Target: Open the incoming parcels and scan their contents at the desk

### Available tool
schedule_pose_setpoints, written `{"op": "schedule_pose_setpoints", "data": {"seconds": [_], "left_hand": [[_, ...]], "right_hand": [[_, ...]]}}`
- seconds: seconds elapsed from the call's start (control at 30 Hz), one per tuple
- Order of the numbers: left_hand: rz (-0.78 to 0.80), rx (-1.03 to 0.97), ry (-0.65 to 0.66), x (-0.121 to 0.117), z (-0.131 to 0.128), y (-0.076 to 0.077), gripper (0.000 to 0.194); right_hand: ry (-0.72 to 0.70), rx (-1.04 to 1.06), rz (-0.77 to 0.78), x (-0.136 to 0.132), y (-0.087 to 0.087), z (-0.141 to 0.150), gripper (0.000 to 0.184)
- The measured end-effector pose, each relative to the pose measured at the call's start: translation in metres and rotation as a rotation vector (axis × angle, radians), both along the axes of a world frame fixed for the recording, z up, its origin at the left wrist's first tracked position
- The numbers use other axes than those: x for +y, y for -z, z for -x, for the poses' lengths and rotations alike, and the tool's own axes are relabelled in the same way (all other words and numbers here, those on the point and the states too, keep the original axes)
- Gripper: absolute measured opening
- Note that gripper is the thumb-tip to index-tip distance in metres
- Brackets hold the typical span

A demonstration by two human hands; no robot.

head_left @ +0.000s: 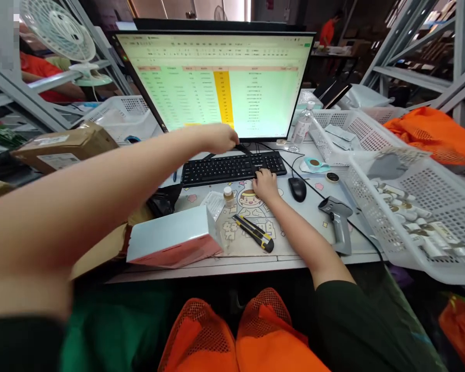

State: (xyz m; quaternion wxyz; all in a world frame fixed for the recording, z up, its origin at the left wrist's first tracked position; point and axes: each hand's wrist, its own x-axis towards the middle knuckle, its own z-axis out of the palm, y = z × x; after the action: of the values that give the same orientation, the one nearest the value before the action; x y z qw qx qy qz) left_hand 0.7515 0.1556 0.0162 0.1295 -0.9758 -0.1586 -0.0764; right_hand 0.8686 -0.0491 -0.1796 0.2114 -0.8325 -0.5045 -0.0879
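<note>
My left hand [221,138] reaches across to the lower edge of the monitor [271,88], in front of the screen. Its fingers are curled together, and whether they hold anything is hidden. My right hand [265,185] rests with fingers apart on the right part of the black keyboard [213,169]. A black mouse [297,189] lies just right of that hand. Between my arms are a small white-capped bottle [228,196], a yellow-and-black box cutter [254,232] and a pale blue and pink box [172,237]. On the screen shows a spreadsheet with a yellow column.
A barcode scanner [339,222] lies at the right, near a tape roll [332,177]. White plastic baskets [395,243] stand beyond, one with several small bottles. A cardboard box [65,147] sits at the left. A clear bottle [303,124] stands beside the monitor.
</note>
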Motion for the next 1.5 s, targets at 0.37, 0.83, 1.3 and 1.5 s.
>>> {"op": "schedule_pose_setpoints", "data": {"seconds": [0.37,0.83,1.3,1.5], "left_hand": [[0.219,0.383,0.056,-0.011,-0.064,0.112,0.069],[0.258,0.239,0.027,0.007,-0.078,0.135,0.077],[0.251,0.256,-0.002,-0.007,-0.077,0.132,0.075],[0.259,0.318,-0.028,-0.009,-0.077,0.125,0.079]], "right_hand": [[-0.008,0.021,-0.067,0.004,0.003,-0.002,0.033],[-0.002,0.037,-0.058,0.003,-0.001,-0.002,0.046],[0.005,0.057,-0.070,0.005,0.004,-0.003,0.052],[-0.001,0.039,-0.105,0.003,0.003,-0.002,0.053]]}}
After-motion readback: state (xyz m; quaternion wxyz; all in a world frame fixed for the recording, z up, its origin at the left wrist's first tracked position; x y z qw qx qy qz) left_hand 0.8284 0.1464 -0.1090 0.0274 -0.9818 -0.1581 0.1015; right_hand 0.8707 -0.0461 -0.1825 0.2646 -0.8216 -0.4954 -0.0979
